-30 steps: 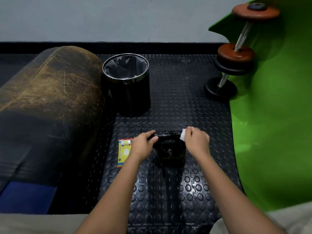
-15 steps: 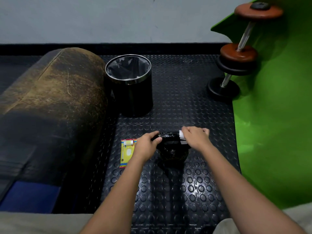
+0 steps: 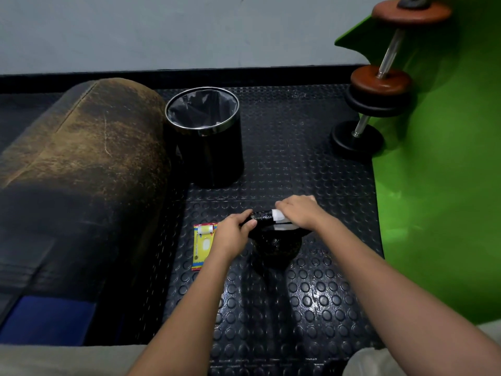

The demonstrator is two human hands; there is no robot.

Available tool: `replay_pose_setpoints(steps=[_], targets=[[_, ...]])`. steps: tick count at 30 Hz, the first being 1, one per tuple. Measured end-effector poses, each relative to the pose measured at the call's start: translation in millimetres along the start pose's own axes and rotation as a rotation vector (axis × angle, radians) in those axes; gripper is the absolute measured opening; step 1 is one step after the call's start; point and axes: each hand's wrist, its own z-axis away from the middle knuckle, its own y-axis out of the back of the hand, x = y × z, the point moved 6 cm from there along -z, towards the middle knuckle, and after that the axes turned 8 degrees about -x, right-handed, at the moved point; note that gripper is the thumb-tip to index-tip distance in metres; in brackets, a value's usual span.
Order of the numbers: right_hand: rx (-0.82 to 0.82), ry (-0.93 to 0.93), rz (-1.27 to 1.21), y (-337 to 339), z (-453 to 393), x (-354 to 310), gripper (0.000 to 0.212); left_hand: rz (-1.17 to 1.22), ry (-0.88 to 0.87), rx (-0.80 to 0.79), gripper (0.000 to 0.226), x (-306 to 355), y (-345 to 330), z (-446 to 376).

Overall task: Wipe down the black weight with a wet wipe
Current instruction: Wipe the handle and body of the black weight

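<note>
A black kettlebell weight (image 3: 275, 246) stands on the studded rubber floor mat (image 3: 298, 308) in the middle of the view. My left hand (image 3: 233, 233) grips the left end of its handle. My right hand (image 3: 298, 213) presses a white wet wipe (image 3: 279, 216) around the right part of the handle, and a fold of the wipe shows just below the bar. The right end of the handle is hidden under that hand.
A yellow and red wipe packet (image 3: 203, 245) lies left of the weight. A black lined bin (image 3: 206, 137) stands behind it. A worn brown bolster (image 3: 81, 164) fills the left. A dumbbell (image 3: 379, 85) leans on a green mat (image 3: 439, 185) at right.
My right hand has slid with the wipe from the handle's right end inward over the bar. My left hand kept its grip on the left end.
</note>
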Motion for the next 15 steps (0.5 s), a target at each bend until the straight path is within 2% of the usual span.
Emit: replay_pose_setpoints(steps=[4, 7, 12, 15], targets=[[0.024, -0.119, -0.054, 2.1, 4.6, 31.6, 0.039, 0.015, -0.001, -0.006, 0.044, -0.2, 0.7, 0.3], [0.076, -0.170, -0.142, 5.4, 6.1, 30.0, 0.031, 0.023, 0.006, -0.003, 0.044, -1.0, 0.5, 0.5], [-0.005, -0.025, -0.063, 1.0, -3.2, -19.3, 0.045, 0.041, 0.010, 0.009, 0.045, 0.8, 0.2, 0.0], [-0.015, 0.001, -0.064, -0.1, -4.3, -24.4, 0.053, 0.048, 0.010, 0.010, 0.045, 0.0, 0.6, 0.6]])
